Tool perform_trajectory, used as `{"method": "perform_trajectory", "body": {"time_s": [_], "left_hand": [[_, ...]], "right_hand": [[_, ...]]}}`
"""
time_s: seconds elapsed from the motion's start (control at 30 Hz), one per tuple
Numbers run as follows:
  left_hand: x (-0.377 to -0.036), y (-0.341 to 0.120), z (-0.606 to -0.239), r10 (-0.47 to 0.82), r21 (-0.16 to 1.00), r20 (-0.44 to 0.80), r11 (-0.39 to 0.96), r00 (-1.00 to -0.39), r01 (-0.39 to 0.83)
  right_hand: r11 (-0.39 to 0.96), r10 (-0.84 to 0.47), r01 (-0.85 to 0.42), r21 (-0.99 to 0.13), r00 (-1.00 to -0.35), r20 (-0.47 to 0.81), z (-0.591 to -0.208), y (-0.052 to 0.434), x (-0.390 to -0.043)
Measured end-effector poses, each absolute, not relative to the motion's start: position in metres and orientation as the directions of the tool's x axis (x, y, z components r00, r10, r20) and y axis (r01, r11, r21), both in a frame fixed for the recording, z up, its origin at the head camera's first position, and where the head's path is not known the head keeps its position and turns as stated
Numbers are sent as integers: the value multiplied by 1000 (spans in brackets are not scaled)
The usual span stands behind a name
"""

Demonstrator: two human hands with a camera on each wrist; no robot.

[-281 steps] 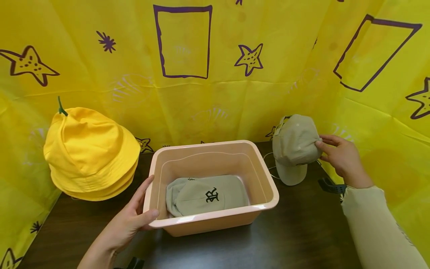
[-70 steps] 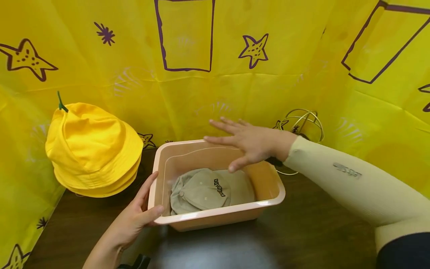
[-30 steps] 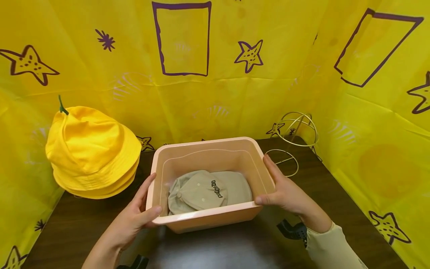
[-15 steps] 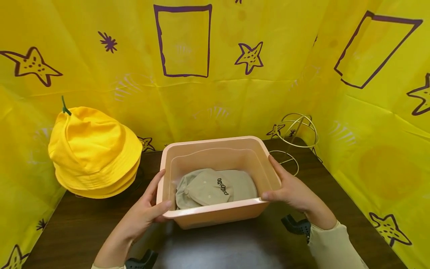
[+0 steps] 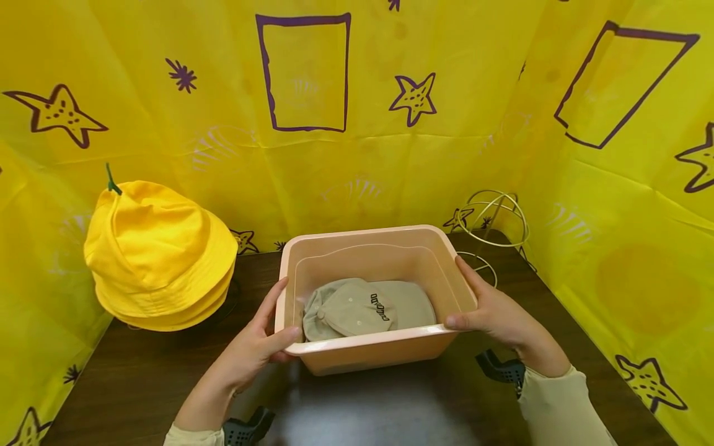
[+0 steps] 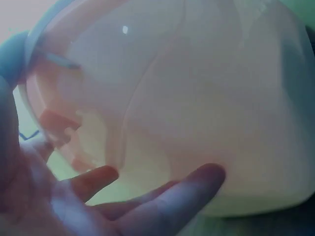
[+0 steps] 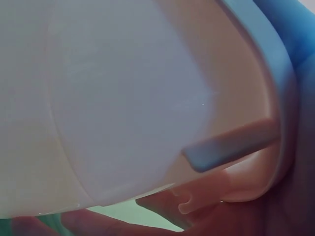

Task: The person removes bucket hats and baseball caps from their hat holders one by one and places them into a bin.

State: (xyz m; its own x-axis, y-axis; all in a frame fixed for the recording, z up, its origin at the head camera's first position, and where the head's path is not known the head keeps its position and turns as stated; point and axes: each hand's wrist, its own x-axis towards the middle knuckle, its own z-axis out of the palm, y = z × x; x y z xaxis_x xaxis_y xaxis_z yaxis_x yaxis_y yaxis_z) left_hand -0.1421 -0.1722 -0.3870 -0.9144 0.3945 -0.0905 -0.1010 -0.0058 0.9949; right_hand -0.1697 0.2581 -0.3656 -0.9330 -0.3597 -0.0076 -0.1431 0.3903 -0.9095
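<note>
Both hands hold a peach plastic bin (image 5: 357,356) that sits on the dark counter (image 5: 424,409), near the middle and closer to the front edge than the back. The left hand (image 5: 253,350) grips the bin's left front corner, thumb hooked over the rim and fingers curled against the outer wall; the left wrist view shows those fingers (image 6: 167,206) spread under the pale wall of the bin (image 6: 197,98). The right hand (image 5: 496,319) grips the right side near the front corner, thumb laid on the rim and fingers wrapped against the wall; the right wrist view (very close, mostly filled by plastic) shows the bin's rim (image 7: 266,73) with fingers (image 7: 162,204) beneath it.

Inside the bin lies a khaki cap (image 5: 362,306) with dark lettering on its front, resting on the floor of the bin; whether another cap lies under it cannot be told.

Toward the counter's left edge sits a stack of yellow bucket hats (image 5: 158,254), the top one with a small green stem. At the back right corner stands a gold wire hat stand (image 5: 496,220), just beside the bin's far right corner. Yellow sheeting (image 5: 357,155) printed with purple stars and rectangles surrounds the counter.
</note>
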Motion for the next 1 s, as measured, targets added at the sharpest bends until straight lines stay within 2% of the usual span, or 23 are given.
{"method": "perform_trajectory", "body": {"time_s": [0.07, 0.13, 0.2, 0.3, 0.43, 0.53, 0.63, 0.73, 0.8, 0.9, 1.0], "left_hand": [[-143, -175, -383, 398, 996, -73, 69, -915, -49], [-142, -179, -374, 377, 972, -34, 229, -925, 58], [-140, -183, -362, 347, 890, 21, 421, -938, 176], [-137, -192, -336, 346, 663, 145, 661, -927, 351], [-140, -209, -298, 417, 318, 320, 799, -851, 511], [-151, -228, -269, 379, 95, 340, 896, -860, 433], [-169, -251, -244, 267, 2, 264, 961, -927, 278], [-187, -277, -228, 137, 6, 174, 990, -975, 140], [-199, -294, -222, 86, 35, 109, 995, -990, 90], [-213, -315, -216, 78, 76, 46, 994, -996, 81], [-223, -331, -214, 120, 99, 26, 988, -992, 122]], "right_hand": [[388, -357, -140, -911, -934, -9, -365, 258, -170], [392, -355, -139, -909, -935, -10, -364, 258, -169], [396, -352, -137, -908, -936, -13, -364, 258, -169], [403, -349, -136, -905, -937, -15, -364, 258, -169], [402, -351, -139, -905, -936, -12, -364, 258, -169], [404, -355, -148, -903, -935, -6, -364, 258, -169], [409, -355, -150, -900, -935, -5, -363, 258, -169], [410, -355, -148, -900, -935, -8, -364, 258, -169], [412, -355, -147, -899, -935, -9, -365, 259, -169], [418, -353, -149, -896, -936, -9, -365, 258, -170], [422, -350, -151, -894, -937, -7, -366, 258, -169]]}}
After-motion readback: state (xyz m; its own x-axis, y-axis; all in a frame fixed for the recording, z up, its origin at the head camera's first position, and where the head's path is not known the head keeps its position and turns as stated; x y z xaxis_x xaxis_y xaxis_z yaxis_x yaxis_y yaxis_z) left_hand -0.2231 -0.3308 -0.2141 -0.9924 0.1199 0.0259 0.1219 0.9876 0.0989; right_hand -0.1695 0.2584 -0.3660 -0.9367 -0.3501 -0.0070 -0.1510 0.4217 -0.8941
